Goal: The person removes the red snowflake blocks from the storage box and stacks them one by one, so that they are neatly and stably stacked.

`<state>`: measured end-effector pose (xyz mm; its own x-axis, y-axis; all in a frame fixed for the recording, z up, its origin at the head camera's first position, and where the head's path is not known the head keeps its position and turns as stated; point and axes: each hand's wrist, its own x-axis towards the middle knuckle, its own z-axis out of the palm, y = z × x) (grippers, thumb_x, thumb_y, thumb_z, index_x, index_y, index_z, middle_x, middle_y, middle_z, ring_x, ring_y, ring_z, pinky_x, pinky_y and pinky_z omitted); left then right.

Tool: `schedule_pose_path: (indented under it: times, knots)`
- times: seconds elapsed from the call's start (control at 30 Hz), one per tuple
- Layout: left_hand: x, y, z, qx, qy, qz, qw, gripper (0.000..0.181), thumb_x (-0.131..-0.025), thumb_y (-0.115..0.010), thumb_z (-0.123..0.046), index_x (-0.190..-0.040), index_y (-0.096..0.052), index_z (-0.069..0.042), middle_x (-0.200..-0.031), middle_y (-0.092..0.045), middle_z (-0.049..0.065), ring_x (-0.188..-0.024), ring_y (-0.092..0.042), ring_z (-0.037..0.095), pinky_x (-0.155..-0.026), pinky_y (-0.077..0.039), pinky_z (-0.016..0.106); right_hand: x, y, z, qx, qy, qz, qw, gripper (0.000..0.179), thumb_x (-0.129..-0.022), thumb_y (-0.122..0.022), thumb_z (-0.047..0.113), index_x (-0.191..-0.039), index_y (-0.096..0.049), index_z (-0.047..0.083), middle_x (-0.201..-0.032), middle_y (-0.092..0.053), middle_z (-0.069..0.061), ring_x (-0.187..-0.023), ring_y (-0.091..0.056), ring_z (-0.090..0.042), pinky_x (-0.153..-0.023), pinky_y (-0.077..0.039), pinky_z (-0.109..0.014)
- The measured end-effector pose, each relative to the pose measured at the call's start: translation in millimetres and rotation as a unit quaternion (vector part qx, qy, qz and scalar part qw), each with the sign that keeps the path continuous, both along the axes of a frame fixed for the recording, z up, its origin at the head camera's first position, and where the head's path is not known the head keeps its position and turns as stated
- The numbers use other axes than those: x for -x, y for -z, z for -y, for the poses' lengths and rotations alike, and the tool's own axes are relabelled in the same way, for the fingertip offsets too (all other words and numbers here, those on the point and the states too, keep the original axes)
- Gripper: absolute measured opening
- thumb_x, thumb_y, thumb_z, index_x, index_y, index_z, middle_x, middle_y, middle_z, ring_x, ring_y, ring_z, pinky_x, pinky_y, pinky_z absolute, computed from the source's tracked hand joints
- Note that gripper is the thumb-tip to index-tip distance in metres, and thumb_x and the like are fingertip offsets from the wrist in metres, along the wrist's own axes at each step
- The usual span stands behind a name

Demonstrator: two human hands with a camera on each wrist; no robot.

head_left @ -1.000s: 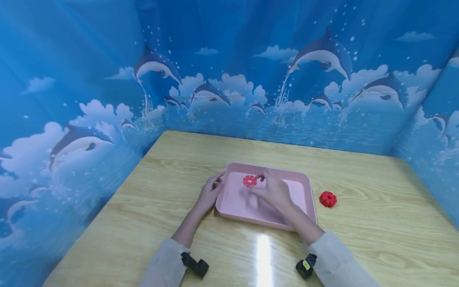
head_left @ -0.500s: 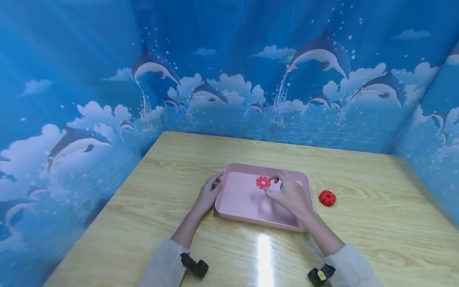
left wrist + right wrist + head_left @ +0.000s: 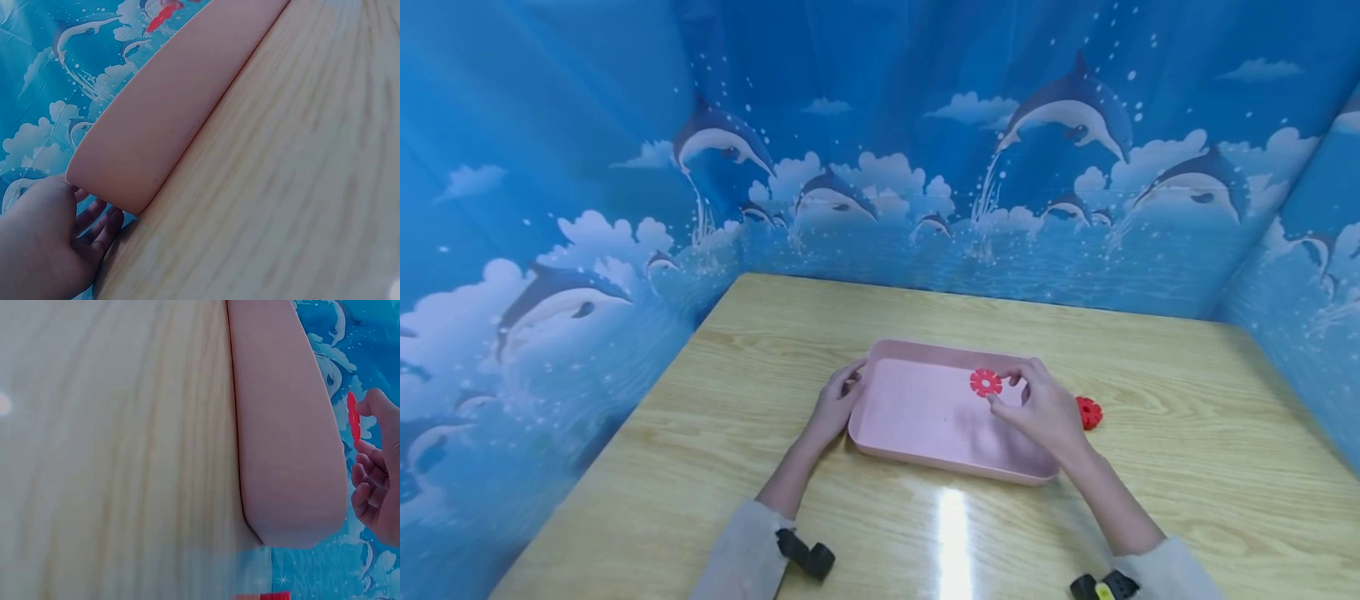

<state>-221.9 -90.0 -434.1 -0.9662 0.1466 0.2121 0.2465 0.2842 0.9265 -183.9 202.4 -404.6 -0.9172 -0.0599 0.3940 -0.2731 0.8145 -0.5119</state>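
A pink tray (image 3: 898,412) rests on the wooden table, its inside bare where it shows. At its left end, my left hand (image 3: 837,404) rests against the outer wall near the far corner; the left wrist view shows loosely bent fingers (image 3: 90,215) at the tray's end. Over the right part of the tray, my right hand (image 3: 1043,408) pinches a red notched snowflake disc (image 3: 986,383) between thumb and finger. That disc appears edge-on in the right wrist view (image 3: 354,417), above the rim. A red stack of notched discs (image 3: 1090,413) lies right of the tray, partly hidden behind my right hand.
The light wood table (image 3: 760,333) extends around the tray. Behind and beside it hangs a blue curtain (image 3: 880,200) printed with dolphins and clouds. Small black cameras (image 3: 806,555) are strapped to both wrists. A bright light reflection lies on the tabletop in front of the tray.
My right hand has moved right across the tray with the red disc pinched in it, and now partly covers the red stack. My left hand has stayed at the tray's left end.
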Motion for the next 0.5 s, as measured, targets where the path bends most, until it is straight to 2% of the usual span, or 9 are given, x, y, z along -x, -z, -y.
schedule_pose_path:
  times: [0.07,0.3,0.5]
  knots:
    - [-0.4,-0.4,0.0,0.003,0.000,-0.003,1.0000,0.038,-0.090,-0.047,0.005,-0.127,-0.045,0.010,-0.105,-0.050,0.024,-0.094,-0.051,0.036,-0.086,-0.044,0.046,-1.5,0.2,-5,-0.003,0.003,-0.005,1.0000,0.034,-0.071,-0.075,0.024,-0.097,-0.061,0.008,-0.086,-0.051,-0.003,-0.064,-0.046,-0.014,-0.048,-0.040,-0.026]
    - [20.7,32.7,4.8,0.001,-0.003,-0.003,1.0000,0.039,-0.091,-0.050,-0.001,-0.130,-0.047,0.003,-0.106,-0.052,0.019,-0.094,-0.052,0.032,-0.087,-0.044,0.044,-7.0,1.0,-23,0.000,0.009,-0.028,0.9996,0.032,-0.070,-0.076,0.020,-0.093,-0.061,0.004,-0.082,-0.050,-0.003,-0.063,-0.046,-0.014,-0.048,-0.039,-0.026]
    - [22.8,37.5,5.1,0.000,-0.007,-0.002,1.0000,0.039,-0.091,-0.050,-0.002,-0.130,-0.049,-0.002,-0.108,-0.052,0.017,-0.096,-0.052,0.030,-0.088,-0.044,0.043,-12.3,0.6,-38,0.007,0.023,-0.028,0.9993,0.032,-0.070,-0.073,0.016,-0.097,-0.062,0.004,-0.085,-0.052,-0.002,-0.062,-0.046,-0.012,-0.047,-0.038,-0.025]
